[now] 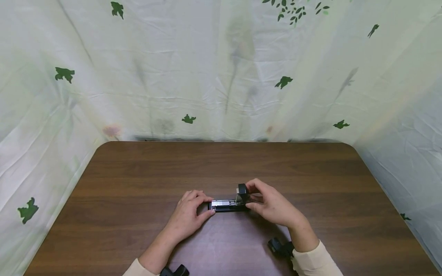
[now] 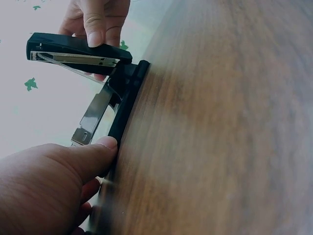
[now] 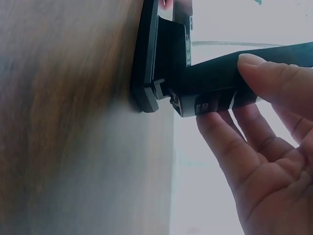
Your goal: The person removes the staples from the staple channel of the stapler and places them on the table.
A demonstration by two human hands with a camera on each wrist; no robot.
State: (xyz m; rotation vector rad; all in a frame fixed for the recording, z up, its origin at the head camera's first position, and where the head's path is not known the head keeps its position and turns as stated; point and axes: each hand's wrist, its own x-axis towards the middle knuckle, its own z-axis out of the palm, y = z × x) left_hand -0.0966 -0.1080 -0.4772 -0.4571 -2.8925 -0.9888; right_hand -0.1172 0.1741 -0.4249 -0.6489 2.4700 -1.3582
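A black stapler (image 1: 229, 209) lies on the table with its top cover swung up, so the metal staple channel (image 2: 93, 115) shows. My left hand (image 1: 188, 214) pinches the front end of the base between thumb and fingers; the thumb presses the base's near side in the left wrist view. My right hand (image 1: 274, 203) grips the raised top cover (image 3: 215, 78), thumb on one side and fingers on the other, close to the hinge. A thin spring (image 3: 234, 44) stretches between cover and channel.
The brown wooden table (image 1: 155, 165) has rounded far corners. A pale curtain (image 1: 207, 69) with green leaf prints hangs behind and beside it. Black wrist devices (image 1: 281, 247) sit at both cream sleeves (image 1: 315, 260).
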